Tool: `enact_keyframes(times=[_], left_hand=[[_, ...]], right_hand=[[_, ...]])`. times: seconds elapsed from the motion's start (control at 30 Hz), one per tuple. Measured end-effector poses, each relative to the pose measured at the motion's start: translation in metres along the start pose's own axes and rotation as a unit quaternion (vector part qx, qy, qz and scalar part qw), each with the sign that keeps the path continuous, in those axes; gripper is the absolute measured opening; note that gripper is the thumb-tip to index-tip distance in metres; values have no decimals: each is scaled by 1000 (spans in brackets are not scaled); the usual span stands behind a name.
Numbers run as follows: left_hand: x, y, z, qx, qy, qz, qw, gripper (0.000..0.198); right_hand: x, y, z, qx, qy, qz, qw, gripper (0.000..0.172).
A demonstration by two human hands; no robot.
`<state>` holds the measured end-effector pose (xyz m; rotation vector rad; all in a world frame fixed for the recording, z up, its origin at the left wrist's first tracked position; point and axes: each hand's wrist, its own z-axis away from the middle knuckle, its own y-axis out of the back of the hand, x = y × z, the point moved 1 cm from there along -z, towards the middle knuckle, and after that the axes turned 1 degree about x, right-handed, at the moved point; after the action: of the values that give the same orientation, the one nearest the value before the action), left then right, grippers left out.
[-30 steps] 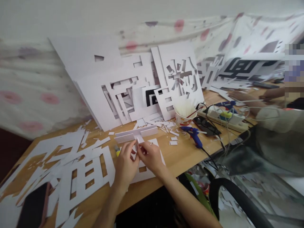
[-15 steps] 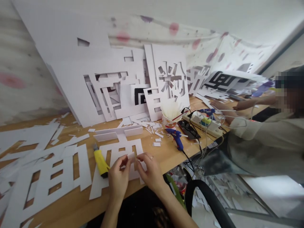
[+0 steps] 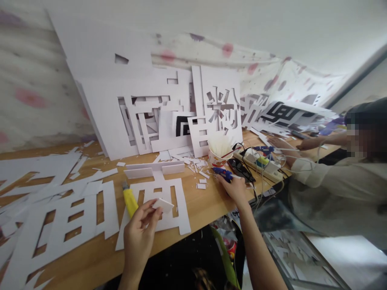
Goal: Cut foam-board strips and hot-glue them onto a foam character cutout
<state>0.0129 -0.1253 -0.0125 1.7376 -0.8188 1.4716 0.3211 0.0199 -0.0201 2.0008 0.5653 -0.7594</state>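
Pinched between the thumb and fingers of my left hand [image 3: 141,227] is a small white foam board piece [image 3: 163,205]. It hovers over a large cut-out white character [image 3: 183,209] lying at the table's front edge. White strips [image 3: 172,168] stand on edge at the top of that character. A yellow utility knife [image 3: 130,201] lies just beyond my left hand, partly covered by it. Farther right, my right hand [image 3: 236,189] is wrapped round the blue hot glue gun [image 3: 222,173], which is at the tabletop; the fingers are partly hidden beneath it.
Behind the glue gun stand a paper cup of glue sticks [image 3: 217,155], a dark phone [image 3: 242,169] and a white power strip [image 3: 269,171] with tangled cables. Cut boards [image 3: 105,121] lean on the wall. More cut characters [image 3: 109,201] lie left. A co-worker [image 3: 326,193] sits at right.
My right hand has left the small foam board piece and moved right onto the glue gun. My left hand keeps the piece and has shifted slightly left. The view has turned a little.
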Motion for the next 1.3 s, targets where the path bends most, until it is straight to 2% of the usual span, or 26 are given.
enact_keyframes(times=[0.13, 0.27, 0.33, 0.43, 0.53, 0.63, 0.83, 1.03, 1.3], left_hand=[[-2, 5, 0, 16, -5, 12, 1000, 34], [1, 3, -2, -14, -13, 31, 999, 29], [8, 0, -3, -32, -31, 32, 999, 26], [24, 0, -1, -35, -71, 15, 997, 20], [39, 7, 5, -22, -106, -11, 994, 14], [50, 16, 11, -11, -130, -27, 991, 10], [61, 27, 19, 1, -168, -55, 984, 9], [61, 32, 24, 27, -166, -66, 983, 10], [59, 39, 25, 37, -194, -53, 979, 8]], right_hand=[[-11, 3, 3, -49, -13, -47, 998, 47], [-29, 20, 20, -81, -28, -120, 989, 54], [-43, 26, 33, -139, -25, -207, 968, 58], [-68, 25, 54, -237, -10, -314, 919, 67], [-89, 16, 73, -290, -7, -344, 893, 79], [-103, 7, 84, -334, -3, -357, 873, 83], [-118, -1, 89, -372, 25, -399, 838, 74], [-120, -9, 89, -425, 41, -394, 814, 76], [-121, -21, 92, -434, 32, -419, 797, 71]])
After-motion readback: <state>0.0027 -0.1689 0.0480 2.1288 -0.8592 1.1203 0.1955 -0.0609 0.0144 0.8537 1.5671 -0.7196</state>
